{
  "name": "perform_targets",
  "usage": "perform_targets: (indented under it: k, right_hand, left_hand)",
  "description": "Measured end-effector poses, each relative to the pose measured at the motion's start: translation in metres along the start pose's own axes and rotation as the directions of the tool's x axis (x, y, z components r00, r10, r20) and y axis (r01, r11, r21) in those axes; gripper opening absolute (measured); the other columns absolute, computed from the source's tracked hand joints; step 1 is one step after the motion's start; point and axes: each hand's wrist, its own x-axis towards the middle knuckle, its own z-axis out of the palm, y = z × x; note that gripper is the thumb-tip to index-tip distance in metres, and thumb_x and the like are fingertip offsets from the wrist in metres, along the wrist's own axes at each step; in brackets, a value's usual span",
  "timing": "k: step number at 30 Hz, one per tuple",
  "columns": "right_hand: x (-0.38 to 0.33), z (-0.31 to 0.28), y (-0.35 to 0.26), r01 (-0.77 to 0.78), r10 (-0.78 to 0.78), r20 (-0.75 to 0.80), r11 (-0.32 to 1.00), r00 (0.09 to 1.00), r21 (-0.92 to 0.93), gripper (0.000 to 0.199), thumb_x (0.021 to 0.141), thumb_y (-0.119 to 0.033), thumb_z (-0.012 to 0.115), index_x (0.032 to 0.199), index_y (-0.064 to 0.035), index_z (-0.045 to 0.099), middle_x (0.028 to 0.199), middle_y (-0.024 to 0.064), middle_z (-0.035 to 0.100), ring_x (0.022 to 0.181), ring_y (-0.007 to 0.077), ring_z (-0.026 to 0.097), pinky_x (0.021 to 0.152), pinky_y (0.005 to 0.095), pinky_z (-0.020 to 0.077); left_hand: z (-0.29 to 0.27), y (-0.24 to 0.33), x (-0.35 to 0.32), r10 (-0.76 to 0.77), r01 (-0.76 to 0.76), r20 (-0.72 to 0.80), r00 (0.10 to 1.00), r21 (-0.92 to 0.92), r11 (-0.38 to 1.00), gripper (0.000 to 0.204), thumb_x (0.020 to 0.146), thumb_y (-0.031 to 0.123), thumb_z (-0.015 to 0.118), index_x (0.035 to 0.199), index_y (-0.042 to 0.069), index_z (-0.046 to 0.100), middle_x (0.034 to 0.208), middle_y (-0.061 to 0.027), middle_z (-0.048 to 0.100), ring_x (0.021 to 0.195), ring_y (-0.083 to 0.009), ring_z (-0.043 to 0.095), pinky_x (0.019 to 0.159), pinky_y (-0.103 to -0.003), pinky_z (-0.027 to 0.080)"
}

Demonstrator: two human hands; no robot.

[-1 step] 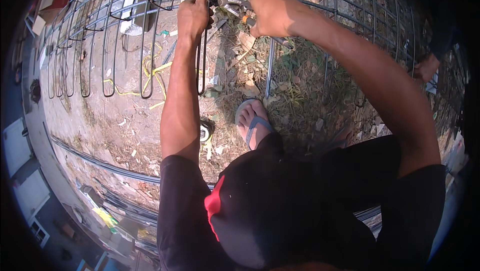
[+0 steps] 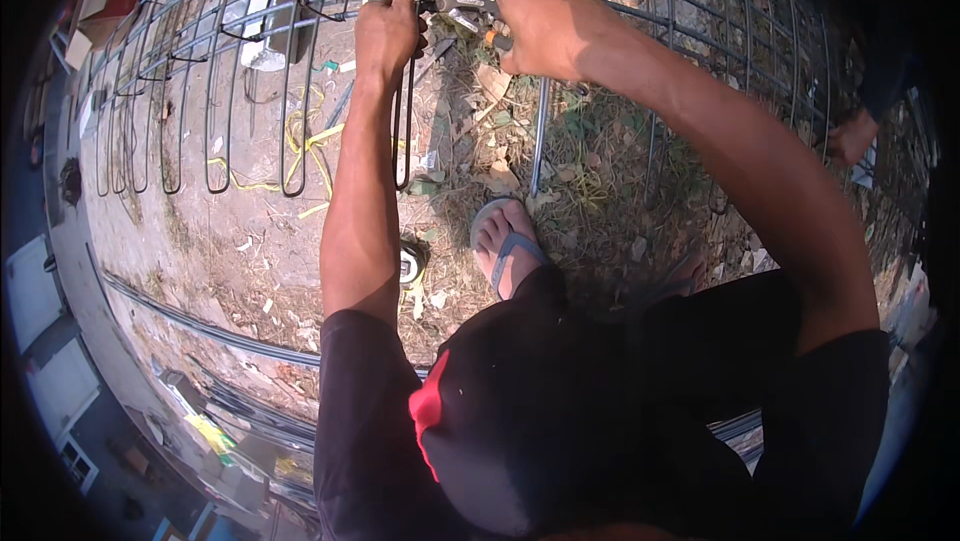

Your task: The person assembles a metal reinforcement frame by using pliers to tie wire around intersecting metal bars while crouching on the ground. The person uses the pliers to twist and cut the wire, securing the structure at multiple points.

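My left hand [image 2: 388, 36]: It is wrapped around a thin, dark, bent metal loop [image 2: 402, 179]. My thumb sticks up along the metal.
My right hand [image 2: 545, 29]: It is closed around a pair of metal pliers with orange and black grips [image 2: 466, 4]. My fingers hide part of the grips.
Pliers: They sit between my two hands. Their nose points left, to the spot where bars cross, just beside my left hand. I cannot tell how tightly they bite.
Loop: It runs from the big cage of long grey metal bars [image 2: 285, 3] toward me. Its round end shows just beside my left arm.
Cage: It goes across the far side, from left to right. More bent loops stick out of it toward me.
Ground [image 2: 265, 241]: Dirt, dry grass and dead leaves. A thin, tangled yellow strip [image 2: 310, 153] lies left of my left arm.
By my foot: A small white and dark tape measure [image 2: 410, 266] is near my grey-blue rubber flip-flop [image 2: 518, 244].
Far right: Another person's hand [image 2: 855, 136] is near the cage, in a dim spot.
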Motion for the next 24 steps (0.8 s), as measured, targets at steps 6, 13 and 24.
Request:
perform_targets:
  k: [6, 13, 24]
  right_hand:
    - [-0.017, 0.013, -0.008, 0.064, -0.128, -0.161, 0.933, 0.979, -0.355, 0.032, 0.088, -0.008, 0.065, 0.117, 0.0065, 0.063, 0.114, 0.0243, 0.068, 0.099, 0.0341, 0.073, 0.086, 0.0445, 0.0607]
    - [-0.014, -0.004, -0.001, 0.147, -0.145, 0.053, 0.989, 0.988, -0.022, 0.028, 0.101, -0.016, 0.055, 0.095, 0.0060, 0.071, 0.088, 0.0237, 0.072, 0.090, 0.0355, 0.074, 0.083, 0.0465, 0.0603]
    - [0.004, -0.006, 0.008, -0.064, -0.032, 0.292, 0.947, 0.956, 0.315, 0.034, 0.102, -0.025, 0.061, 0.093, 0.0063, 0.072, 0.060, 0.0144, 0.067, 0.053, 0.0247, 0.069, 0.067, 0.0430, 0.0602]
  left_hand:
    - [0.001, 0.000, -0.001, 0.044, -0.040, -0.061, 0.997, 0.058, 0.997, 0.073, 0.102, 0.063, 0.053, 0.092, -0.006, 0.075, 0.069, -0.0129, 0.066, 0.059, -0.0209, 0.064, 0.057, -0.037, 0.051]
    - [0.001, 0.000, 0.010, 0.109, -0.092, -0.071, 0.992, 0.207, 0.974, 0.081, 0.103, 0.064, 0.047, 0.078, -0.008, 0.073, 0.067, -0.0251, 0.068, 0.071, -0.0357, 0.073, 0.072, -0.046, 0.055]
    - [-0.001, 0.001, 0.012, 0.188, -0.161, -0.083, 0.979, 0.260, 0.952, 0.085, 0.104, 0.063, 0.044, 0.069, -0.009, 0.071, 0.064, -0.0234, 0.068, 0.063, -0.0387, 0.070, 0.070, -0.048, 0.054]
